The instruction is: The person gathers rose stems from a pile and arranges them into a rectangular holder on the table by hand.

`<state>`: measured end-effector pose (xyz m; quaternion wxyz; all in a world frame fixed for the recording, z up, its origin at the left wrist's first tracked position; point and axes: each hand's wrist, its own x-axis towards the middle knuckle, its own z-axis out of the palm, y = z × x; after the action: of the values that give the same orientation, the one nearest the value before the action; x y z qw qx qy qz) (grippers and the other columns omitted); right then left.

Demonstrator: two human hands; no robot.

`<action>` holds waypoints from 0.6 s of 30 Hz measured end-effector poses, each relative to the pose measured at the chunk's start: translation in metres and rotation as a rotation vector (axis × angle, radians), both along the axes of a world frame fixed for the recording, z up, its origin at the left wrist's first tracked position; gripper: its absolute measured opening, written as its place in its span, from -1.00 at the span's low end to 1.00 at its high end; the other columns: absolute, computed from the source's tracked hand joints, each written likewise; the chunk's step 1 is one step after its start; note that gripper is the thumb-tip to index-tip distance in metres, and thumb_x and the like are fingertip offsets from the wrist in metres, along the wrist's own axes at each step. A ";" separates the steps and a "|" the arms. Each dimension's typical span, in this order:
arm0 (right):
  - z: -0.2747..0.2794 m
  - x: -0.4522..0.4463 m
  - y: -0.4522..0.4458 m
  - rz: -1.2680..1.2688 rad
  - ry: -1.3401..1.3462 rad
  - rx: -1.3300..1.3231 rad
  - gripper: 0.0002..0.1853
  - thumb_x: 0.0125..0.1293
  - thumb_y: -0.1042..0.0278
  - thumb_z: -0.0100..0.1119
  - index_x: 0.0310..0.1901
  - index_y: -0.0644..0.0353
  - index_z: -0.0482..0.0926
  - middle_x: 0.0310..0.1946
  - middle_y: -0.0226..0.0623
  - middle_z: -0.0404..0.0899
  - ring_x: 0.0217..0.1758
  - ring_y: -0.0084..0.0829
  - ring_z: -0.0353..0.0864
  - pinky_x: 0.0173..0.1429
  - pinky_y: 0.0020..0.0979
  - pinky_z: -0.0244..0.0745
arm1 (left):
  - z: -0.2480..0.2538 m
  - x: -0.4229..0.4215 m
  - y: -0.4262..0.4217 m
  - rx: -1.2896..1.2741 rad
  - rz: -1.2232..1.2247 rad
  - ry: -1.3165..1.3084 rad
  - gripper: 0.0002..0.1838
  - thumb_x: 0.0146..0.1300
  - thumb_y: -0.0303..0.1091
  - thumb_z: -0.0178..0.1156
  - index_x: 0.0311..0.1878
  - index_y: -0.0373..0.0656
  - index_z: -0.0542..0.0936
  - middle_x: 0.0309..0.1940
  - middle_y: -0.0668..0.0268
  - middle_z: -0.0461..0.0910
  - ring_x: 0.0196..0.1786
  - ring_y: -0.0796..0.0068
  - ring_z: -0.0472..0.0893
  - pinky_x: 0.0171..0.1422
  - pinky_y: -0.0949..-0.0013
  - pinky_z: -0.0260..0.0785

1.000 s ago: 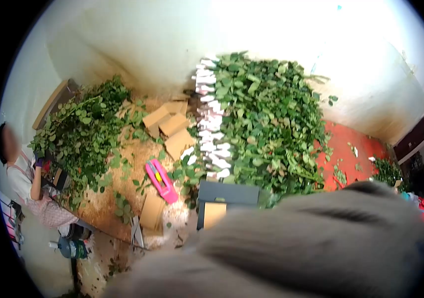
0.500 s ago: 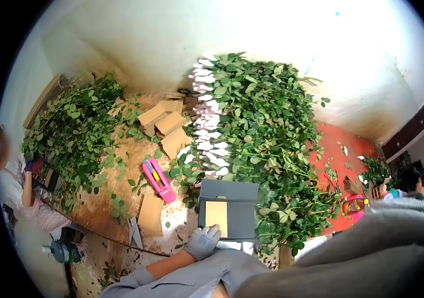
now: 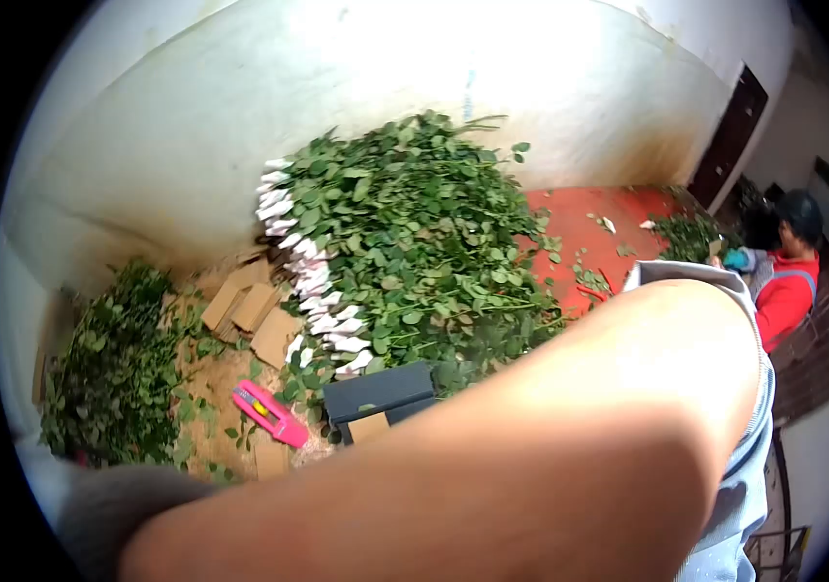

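One dark grey box point(image 3: 380, 391) with a tan cardboard piece point(image 3: 369, 428) sits beside the leafy stems point(image 3: 424, 242), partly hidden by the bare right forearm point(image 3: 492, 436), bent across toward a blurred grey glove point(image 3: 118, 500); I cannot tell its grip.

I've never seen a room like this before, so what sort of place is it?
Probably a flower-packing workroom: heaped leafy stems with white-covered ends lie near cardboard pieces.
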<state>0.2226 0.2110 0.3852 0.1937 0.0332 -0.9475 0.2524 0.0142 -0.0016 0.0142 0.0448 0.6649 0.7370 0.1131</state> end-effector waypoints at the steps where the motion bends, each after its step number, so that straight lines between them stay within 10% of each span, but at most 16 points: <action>1: 0.002 0.004 0.000 -0.005 0.003 -0.007 -0.65 0.13 0.36 0.41 -0.01 0.18 0.68 -0.25 -0.23 0.66 -0.31 -0.29 0.63 -0.32 -0.33 0.48 | 0.001 0.000 0.000 -0.004 -0.004 -0.004 -0.68 0.21 -0.34 0.19 0.05 -0.12 0.57 0.13 0.22 0.59 -0.09 0.26 0.62 -0.02 0.21 0.52; 18: 0.026 0.002 0.057 0.231 0.108 0.052 -0.66 0.08 0.33 0.45 -0.06 0.13 0.71 -0.34 -0.31 0.66 -0.44 -0.36 0.61 -0.47 -0.37 0.46 | 0.017 0.018 -0.014 -0.045 0.108 -0.003 -0.50 0.22 -0.35 0.22 0.26 -0.15 0.57 0.31 0.20 0.57 -0.04 0.21 0.63 0.04 0.17 0.53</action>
<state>0.2250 0.2678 0.4109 0.2131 0.1604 -0.9318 0.2463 0.0326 -0.0159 0.0312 0.0547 0.6228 0.7740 0.0998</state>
